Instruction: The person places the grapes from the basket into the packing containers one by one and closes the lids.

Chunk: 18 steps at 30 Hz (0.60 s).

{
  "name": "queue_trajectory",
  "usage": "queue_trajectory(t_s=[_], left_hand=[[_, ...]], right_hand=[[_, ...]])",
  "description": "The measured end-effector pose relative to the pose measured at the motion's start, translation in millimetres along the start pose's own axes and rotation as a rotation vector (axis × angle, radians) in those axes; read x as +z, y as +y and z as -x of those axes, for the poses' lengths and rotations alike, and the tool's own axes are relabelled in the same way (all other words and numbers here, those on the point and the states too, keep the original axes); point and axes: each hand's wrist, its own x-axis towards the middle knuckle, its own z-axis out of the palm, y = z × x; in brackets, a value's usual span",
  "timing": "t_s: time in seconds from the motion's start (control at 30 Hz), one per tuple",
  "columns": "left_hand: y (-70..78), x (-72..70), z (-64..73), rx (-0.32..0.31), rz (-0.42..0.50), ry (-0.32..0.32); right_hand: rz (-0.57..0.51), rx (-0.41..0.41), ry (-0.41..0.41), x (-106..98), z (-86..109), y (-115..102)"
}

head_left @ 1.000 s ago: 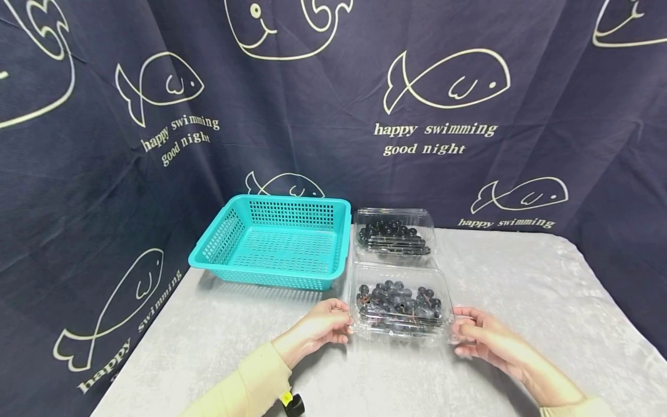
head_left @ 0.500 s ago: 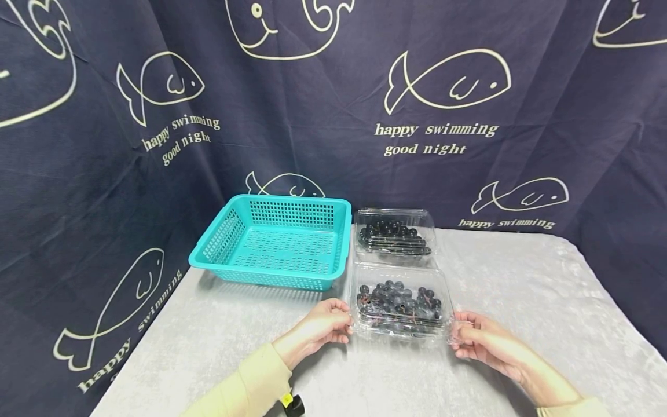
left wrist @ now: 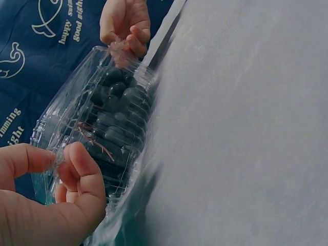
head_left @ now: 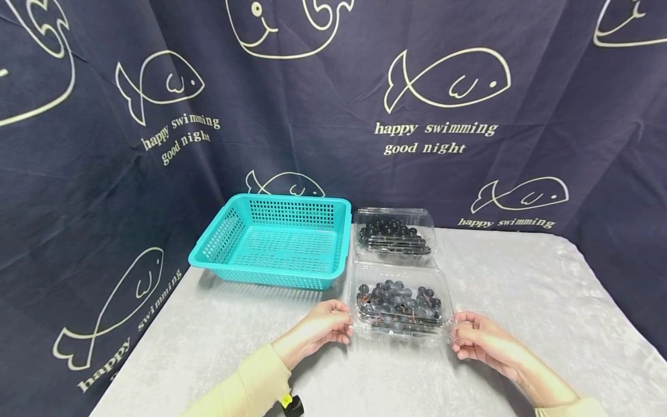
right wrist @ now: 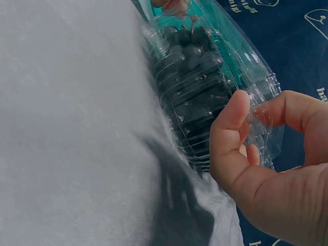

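Observation:
A clear plastic clamshell box (head_left: 401,272) of dark grapes (head_left: 398,304) sits on the table, its lid resting over the fruit. My left hand (head_left: 320,329) pinches the box's rim at the front left corner between thumb and curled fingers. On the opposite corner, my right hand (head_left: 487,340) grips the rim the same way; its thumb and index finger meet at the plastic edge in the right wrist view. Through the ribbed wall (left wrist: 120,128), the left wrist view shows grapes and a reddish stem (left wrist: 95,141).
Directly behind stands a second clear clamshell box (head_left: 395,214) with dark grapes. A turquoise slotted basket (head_left: 271,275) is to the left. The grey-white table (head_left: 531,289) backs onto a navy curtain (head_left: 333,127) with fish drawings. A small black-and-yellow object (head_left: 293,404) shows by the left sleeve.
My right hand has shifted slightly down at the box's corner, and its fingers have drawn closer together on the rim. The left hand and both boxes stay in place.

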Motion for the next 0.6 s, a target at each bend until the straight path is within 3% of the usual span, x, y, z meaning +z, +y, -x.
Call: queue_trajectory(t_s=[0.23,0.6], left_hand=[[-1.5,1.4,-1.0,0.002,-0.007,-0.007],[-2.5,2.6,-0.3,0.012,0.017,-0.009]], right_hand=[[0.041,-0.007,0.018,0.5,1.4,-0.9],[0.015,-0.011,0.016,1.4,2.9,-0.6]])
